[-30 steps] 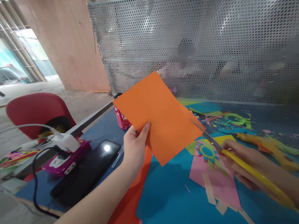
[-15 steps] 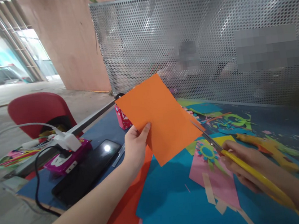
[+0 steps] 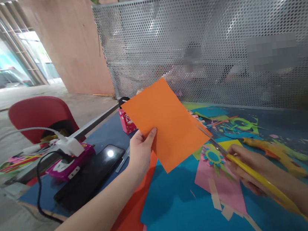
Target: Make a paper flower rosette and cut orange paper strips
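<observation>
Orange paper [image 3: 168, 125] held above blue sheet [image 3: 174, 210], scissors [image 3: 241, 163] at right edge.

Left hand [image 3: 140, 151]: one, bare, raised, closed in a pinch; thumb [image 3: 151, 135] extended, fingers mostly hidden. Left wrist [image 3: 133, 172]: one, nearly straight, in line with the forearm. Left forearm [image 3: 95, 214]: one, bare, sloping away below and to the left of the left hand. Right hand [image 3: 247, 166]: one, bare, to the right of the left hand and a little lower, well apart; fingers curled in a grip. Right forearm [image 3: 303, 189]: one, bare, partly covered, farther right and lower than the left hand.
</observation>
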Demonstrator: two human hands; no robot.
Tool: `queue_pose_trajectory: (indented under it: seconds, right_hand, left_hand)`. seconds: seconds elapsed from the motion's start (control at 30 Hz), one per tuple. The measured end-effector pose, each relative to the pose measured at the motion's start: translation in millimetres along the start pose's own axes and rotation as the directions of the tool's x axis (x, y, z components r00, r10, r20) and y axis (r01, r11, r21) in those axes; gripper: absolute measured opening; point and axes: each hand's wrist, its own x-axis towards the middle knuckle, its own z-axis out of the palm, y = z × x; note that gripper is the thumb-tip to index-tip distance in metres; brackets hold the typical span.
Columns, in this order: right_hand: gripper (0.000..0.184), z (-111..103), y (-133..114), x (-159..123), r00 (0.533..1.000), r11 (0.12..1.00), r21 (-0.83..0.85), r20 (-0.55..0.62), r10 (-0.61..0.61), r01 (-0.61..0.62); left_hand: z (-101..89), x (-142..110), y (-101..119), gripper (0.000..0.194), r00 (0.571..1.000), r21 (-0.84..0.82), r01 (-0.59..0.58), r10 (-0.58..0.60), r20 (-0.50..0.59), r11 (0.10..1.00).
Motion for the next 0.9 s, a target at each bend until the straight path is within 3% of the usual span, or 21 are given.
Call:
queue_pose_trajectory:
  seconds: [0.3, 0.7, 0.9]
  right_hand:
    - [0.03, 0.2, 4.8, 1.6, 0.999, 0.999, 0.012, 0.012, -0.045, 0.044]
    - [0.03, -2.4, -6.2, -3.8, 0.996, 0.996, -0.007, 0.007, 0.089, -0.089]
    - [0.031, -1.8, -0.2, -0.9, 1.0, 1.0, 0.013, 0.014, -0.004, 0.004]
  left_hand:
    - [-1.7, 0.3, -1.7, 0.023, 1.0, 0.022, 0.0, 0.0, 0.025, 1.0]
    - [-2.3, 0.6, -1.8, 0.022, 1.0, 0.039, -0.003, 0.003, 0.002, 0.999]
    - [-2.0, 0.3, -0.9, 0.022, 1.0, 0.038, 0.002, -0.002, 0.004, 0.999]
